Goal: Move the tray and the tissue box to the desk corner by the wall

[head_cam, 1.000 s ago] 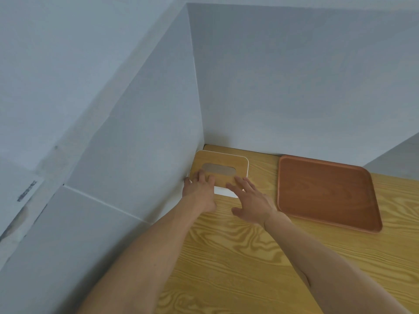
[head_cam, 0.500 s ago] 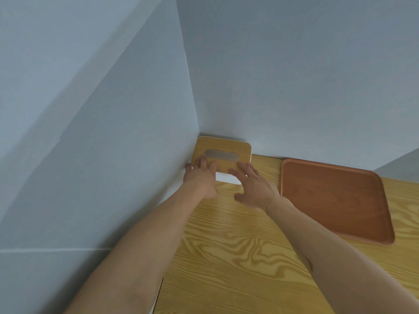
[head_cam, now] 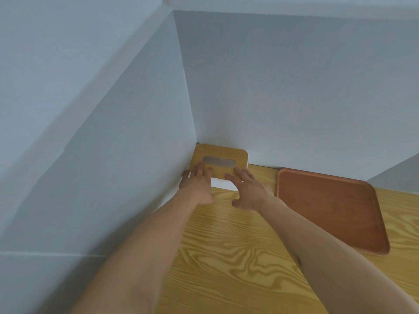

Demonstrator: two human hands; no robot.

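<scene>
The tissue box [head_cam: 221, 155] is white with a light wooden lid and a grey slot. It sits in the desk corner, against both pale walls. My left hand [head_cam: 197, 185] rests its fingers on the lid's near left edge. My right hand [head_cam: 248, 191] lies with spread fingers on the lid's near right edge and the box's white front. Neither hand closes around the box. The reddish-brown wooden tray [head_cam: 328, 207] lies flat on the desk just right of the box, its far edge near the back wall.
The desk [head_cam: 226, 257] has a yellow wood-grain top. Pale grey-blue walls [head_cam: 294, 98] close it in at the left and back. A slanted grey surface [head_cam: 399, 175] shows at the far right behind the tray.
The box has slid further back into the corner, up to the back wall. Both hands followed it, staying on its near edge. The tray has stayed in place.
</scene>
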